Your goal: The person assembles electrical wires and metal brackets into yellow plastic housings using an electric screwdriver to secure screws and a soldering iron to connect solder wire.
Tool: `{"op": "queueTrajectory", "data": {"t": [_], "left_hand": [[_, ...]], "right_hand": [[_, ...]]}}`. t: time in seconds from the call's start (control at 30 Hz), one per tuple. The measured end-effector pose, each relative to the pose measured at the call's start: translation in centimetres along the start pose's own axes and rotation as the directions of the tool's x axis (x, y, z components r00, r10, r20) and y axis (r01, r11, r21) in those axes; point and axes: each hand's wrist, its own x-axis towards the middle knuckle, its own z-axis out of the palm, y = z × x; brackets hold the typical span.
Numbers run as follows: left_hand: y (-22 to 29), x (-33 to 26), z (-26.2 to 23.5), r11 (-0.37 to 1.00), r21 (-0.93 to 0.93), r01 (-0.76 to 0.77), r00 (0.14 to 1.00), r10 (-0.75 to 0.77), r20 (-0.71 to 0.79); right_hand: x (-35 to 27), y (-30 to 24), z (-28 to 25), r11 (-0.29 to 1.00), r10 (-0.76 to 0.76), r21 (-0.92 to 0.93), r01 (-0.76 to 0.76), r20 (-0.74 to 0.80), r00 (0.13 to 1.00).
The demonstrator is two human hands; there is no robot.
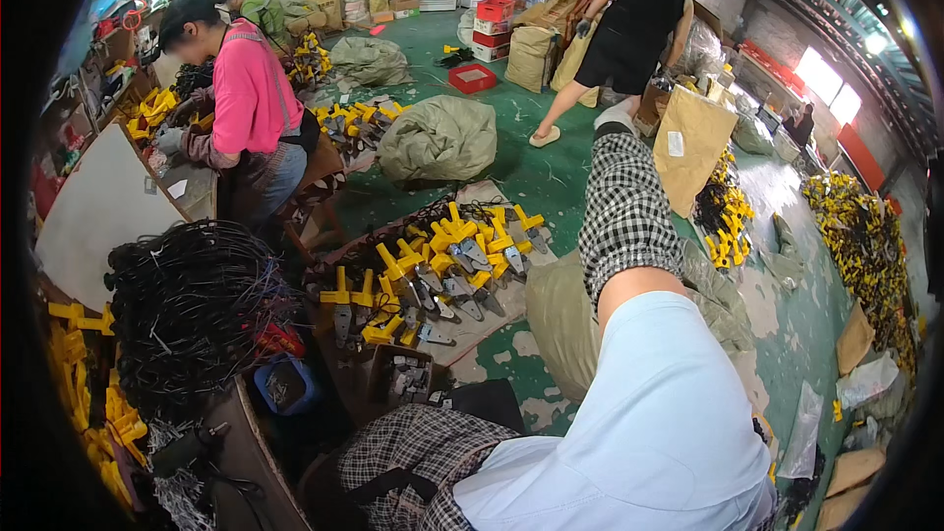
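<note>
Head view: the right arm, in a checked sleeve cover, stretches far across the scene; its hand seems gloved (white tip at the far end), and I cannot tell whether it grips anything. The left hand is out of sight. Nearest below lies a pile of yellow-handled metal parts on the floor, centre, seemingly unsorted. A heap of black wire bundles sits near left, a grey sack farther off.
</note>
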Motion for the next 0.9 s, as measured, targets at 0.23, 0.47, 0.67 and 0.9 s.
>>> {"op": "queueTrajectory", "data": {"t": [0.23,0.47,0.67,0.9], "left_hand": [[-1.2,1.6,0.3,0.999,-0.048,-0.016,0.999,0.014,-0.04],[-1.9,-0.9,0.8,0.981,-0.188,-0.045,0.987,0.015,-0.16],[4.8,1.5,0.4,0.942,0.304,0.141,0.953,-0.046,-0.3],[5.1,0.3,0.2,0.923,0.221,0.316,0.921,-0.243,-0.304]], "right_hand": [[-6.7,-4.3,1.2,0.936,-0.31,-0.14,0.323,0.108,0.945],[-31.9,-17.0,11.7,0.191,-0.976,0.434,0.881,-0.013,0.218],[-62.3,-12.7,8.6,-0.398,-0.841,0.855,0.333,-0.195,-0.505],[-85.0,-9.8,9.1,-0.645,-0.61,0.552,0.528,0.044,-0.791]]}}
